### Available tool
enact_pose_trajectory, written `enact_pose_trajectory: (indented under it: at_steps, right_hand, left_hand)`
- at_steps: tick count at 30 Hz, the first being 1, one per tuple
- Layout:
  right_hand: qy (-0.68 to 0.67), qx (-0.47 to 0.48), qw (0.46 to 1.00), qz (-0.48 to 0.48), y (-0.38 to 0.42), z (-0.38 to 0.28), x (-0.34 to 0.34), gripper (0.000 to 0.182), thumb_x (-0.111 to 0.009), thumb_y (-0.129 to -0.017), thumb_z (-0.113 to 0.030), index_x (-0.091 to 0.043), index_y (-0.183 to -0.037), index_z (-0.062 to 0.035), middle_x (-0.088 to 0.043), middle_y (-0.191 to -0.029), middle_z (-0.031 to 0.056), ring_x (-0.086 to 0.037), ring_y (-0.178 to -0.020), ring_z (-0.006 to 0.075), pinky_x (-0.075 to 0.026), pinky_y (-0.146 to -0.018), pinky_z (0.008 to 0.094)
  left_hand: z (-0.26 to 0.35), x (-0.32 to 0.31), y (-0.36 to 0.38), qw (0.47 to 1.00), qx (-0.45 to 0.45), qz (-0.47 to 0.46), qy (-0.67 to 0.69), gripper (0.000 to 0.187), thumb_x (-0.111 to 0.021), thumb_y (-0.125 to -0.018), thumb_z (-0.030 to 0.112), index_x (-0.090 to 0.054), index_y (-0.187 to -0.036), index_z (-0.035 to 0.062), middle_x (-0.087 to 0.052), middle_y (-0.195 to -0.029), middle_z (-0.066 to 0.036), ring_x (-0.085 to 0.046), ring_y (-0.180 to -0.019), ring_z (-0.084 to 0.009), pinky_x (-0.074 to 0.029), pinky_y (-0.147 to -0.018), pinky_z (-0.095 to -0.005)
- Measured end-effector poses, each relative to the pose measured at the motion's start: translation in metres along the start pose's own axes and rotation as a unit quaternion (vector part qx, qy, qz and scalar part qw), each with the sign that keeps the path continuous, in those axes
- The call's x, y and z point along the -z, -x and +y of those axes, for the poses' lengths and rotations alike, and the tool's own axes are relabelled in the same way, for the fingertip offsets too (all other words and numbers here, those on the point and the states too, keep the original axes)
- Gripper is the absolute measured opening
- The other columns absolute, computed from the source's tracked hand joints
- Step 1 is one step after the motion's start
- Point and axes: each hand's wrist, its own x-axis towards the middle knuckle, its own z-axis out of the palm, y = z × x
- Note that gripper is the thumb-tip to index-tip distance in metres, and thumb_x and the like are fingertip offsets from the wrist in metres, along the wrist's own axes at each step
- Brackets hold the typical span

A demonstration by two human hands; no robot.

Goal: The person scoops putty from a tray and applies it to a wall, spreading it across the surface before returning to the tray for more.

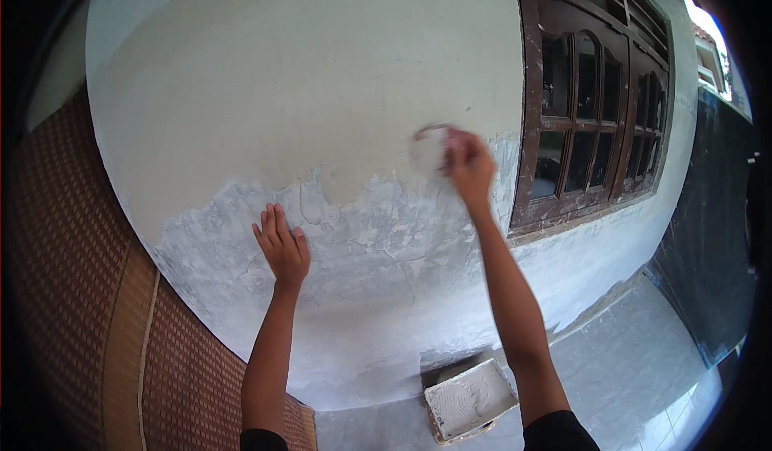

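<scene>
My left hand [283, 248] rests on the grey, patchy lower part of the wall [362, 266], fingers spread and pointing up, holding nothing. Higher and to the right, my right hand [469, 166] is closed on a round, whitish tool with a reddish rim [431, 147]. Motion blurs the tool, so its exact shape is unclear. It is at the wall near the boundary between the beige upper surface and the grey area, left of the window. Cracks run across the grey surface between my hands.
A brown wooden window [591, 113] with glass panes is at the right. Below, a tray of white paste [471, 400] stands on the grey tiled floor [595, 371]. Woven brown matting [68, 234] lines the left side, and a dark panel [708, 226] stands at the far right.
</scene>
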Motion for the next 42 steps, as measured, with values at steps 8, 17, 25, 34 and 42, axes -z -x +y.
enact_pose_trajectory:
  at_steps: [8,17,25,34,42]
  right_hand:
    - [-0.123,-0.018,0.992,-0.01,0.014,-0.021,0.003,0.019,-0.065,-0.091,-0.019,-0.065,-0.102,-0.0037,-0.064,-0.077,0.009,-0.061,-0.065,0.0147,-0.048,-0.058,0.0285]
    - [0.001,-0.003,0.985,0.174,-0.015,-0.022,0.025,0.02,-0.061,-0.094,-0.017,-0.063,-0.103,0.0005,-0.067,-0.084,0.0116,-0.064,-0.072,0.0152,-0.052,-0.066,0.0288]
    - [-0.022,0.104,0.993,-0.05,0.027,-0.052,-0.025,0.012,-0.066,-0.086,-0.011,-0.065,-0.098,-0.0058,-0.065,-0.083,0.0127,-0.058,-0.072,0.0284,-0.045,-0.065,0.0378]
    - [-0.038,-0.067,0.984,0.163,0.003,0.0,0.056,0.026,-0.065,-0.092,-0.022,-0.063,-0.105,0.0014,-0.067,-0.087,0.009,-0.064,-0.079,0.0166,-0.05,-0.07,0.0314]
    - [-0.09,-0.207,0.97,0.089,0.091,0.037,0.091,0.03,-0.062,-0.096,-0.024,-0.057,-0.114,-0.0011,-0.061,-0.104,0.0045,-0.056,-0.094,0.0106,-0.046,-0.083,0.0256]
  left_hand:
    - [0.033,0.001,-0.004,0.996,0.073,-0.023,0.053,0.062,-0.043,-0.098,0.021,-0.02,-0.149,-0.0048,-0.021,-0.155,-0.022,-0.016,-0.145,-0.038,-0.007,-0.117,-0.0534]
    - [0.049,0.037,0.002,0.985,0.077,-0.113,0.104,0.063,-0.049,-0.095,0.014,-0.02,-0.149,-0.0038,-0.02,-0.154,-0.023,-0.018,-0.144,-0.0398,-0.016,-0.116,-0.0529]
    - [0.09,0.044,0.006,0.976,0.091,-0.132,0.145,0.064,-0.051,-0.093,0.012,-0.023,-0.148,-0.0033,-0.025,-0.151,-0.023,-0.027,-0.14,-0.0393,-0.024,-0.114,-0.0503]
    - [0.073,0.066,0.018,0.962,0.106,-0.174,0.183,0.062,-0.05,-0.093,0.01,-0.023,-0.148,-0.0027,-0.028,-0.15,-0.022,-0.031,-0.138,-0.0366,-0.028,-0.112,-0.0449]
    - [0.097,0.072,0.067,0.936,0.14,-0.214,0.24,0.061,-0.049,-0.094,0.012,-0.023,-0.149,-0.001,-0.029,-0.151,-0.021,-0.032,-0.137,-0.0363,-0.028,-0.112,-0.044]
